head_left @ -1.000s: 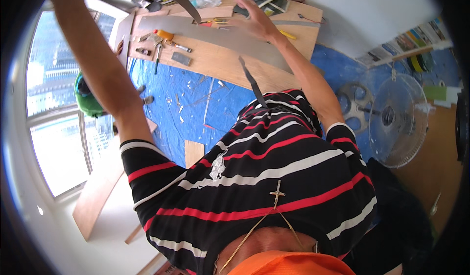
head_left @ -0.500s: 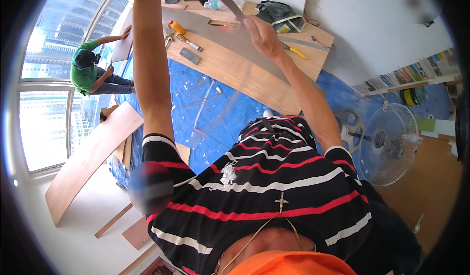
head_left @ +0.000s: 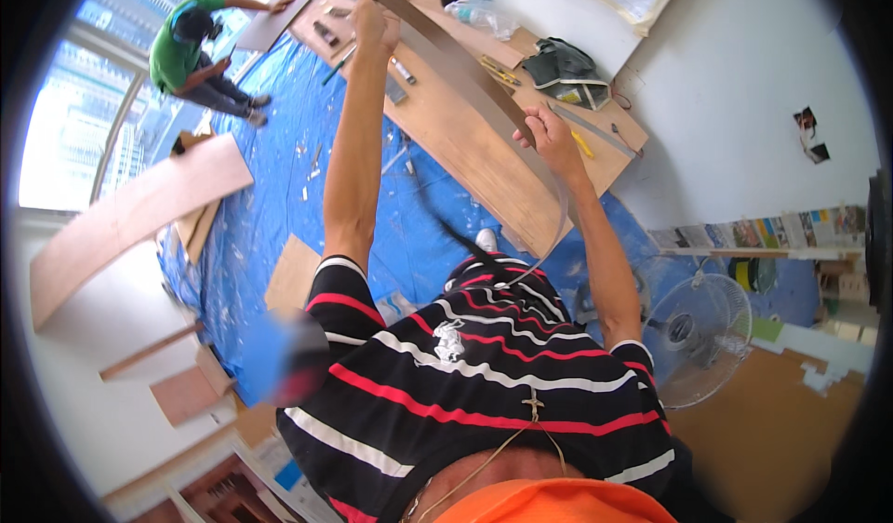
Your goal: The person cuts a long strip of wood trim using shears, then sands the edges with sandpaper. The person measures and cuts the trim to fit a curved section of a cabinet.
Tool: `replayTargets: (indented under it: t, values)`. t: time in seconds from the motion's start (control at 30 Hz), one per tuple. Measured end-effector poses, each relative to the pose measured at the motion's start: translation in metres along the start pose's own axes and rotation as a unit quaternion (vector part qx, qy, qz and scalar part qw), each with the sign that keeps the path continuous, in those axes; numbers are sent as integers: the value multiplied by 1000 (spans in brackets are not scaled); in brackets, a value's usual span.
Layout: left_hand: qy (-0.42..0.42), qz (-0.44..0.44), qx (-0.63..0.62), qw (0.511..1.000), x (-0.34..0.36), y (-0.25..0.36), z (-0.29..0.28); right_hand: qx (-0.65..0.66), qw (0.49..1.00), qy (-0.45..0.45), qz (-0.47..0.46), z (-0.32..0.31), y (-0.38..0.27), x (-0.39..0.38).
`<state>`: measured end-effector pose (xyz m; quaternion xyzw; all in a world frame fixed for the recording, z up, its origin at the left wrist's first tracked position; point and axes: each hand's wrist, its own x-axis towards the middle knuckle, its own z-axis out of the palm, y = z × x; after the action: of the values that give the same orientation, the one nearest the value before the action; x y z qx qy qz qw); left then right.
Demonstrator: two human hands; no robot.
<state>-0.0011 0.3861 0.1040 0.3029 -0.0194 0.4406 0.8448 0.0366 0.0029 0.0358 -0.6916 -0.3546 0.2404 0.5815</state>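
We hold a long, flexible brown strip [head_left: 456, 46] stretched slantwise in front of us, above the plywood worktop [head_left: 460, 151]. Our left hand [head_left: 374, 22] is at its far end, the thumb on one edge and the fingers splayed past the other, with the strip between them; how tightly they press we cannot tell. Our right hand [head_left: 551, 140] pinches the strip nearer to us, fingers curled narrow around it, and beyond that grip a thin tail bends down toward our striped shirt [head_left: 493, 355]. On the worktop we see a dark green bag [head_left: 567, 81], a clear plastic bag [head_left: 490, 20] and, near our right hand, a yellow-handled cutter [head_left: 582, 143]. A small grey block [head_left: 395, 90] lies near our left forearm. Blue plastic sheeting [head_left: 279, 165] covers the floor, and a fan [head_left: 699, 337] stands to our right. Off to our left, a co-worker in a green shirt [head_left: 175, 62] has one hand at a grey panel [head_left: 273, 28], apart from our own work.
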Motion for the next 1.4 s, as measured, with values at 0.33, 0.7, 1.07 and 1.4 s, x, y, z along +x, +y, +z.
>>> replayTargets:
  t: [0.33,0.7,1.07,1.4]
  values:
    - [113,39,90,989,-91,85,-54,-210,964,-137,-92,48,46,-64]
    - [122,234,233,936,-65,333,-140,-114,957,-258,73,121,82,-37]
    - [321,185,336,866,-88,587,-435,-126,932,-309,140,221,58,43]
    - [443,168,148,868,-177,662,-619,-64,925,-347,141,291,-4,64]
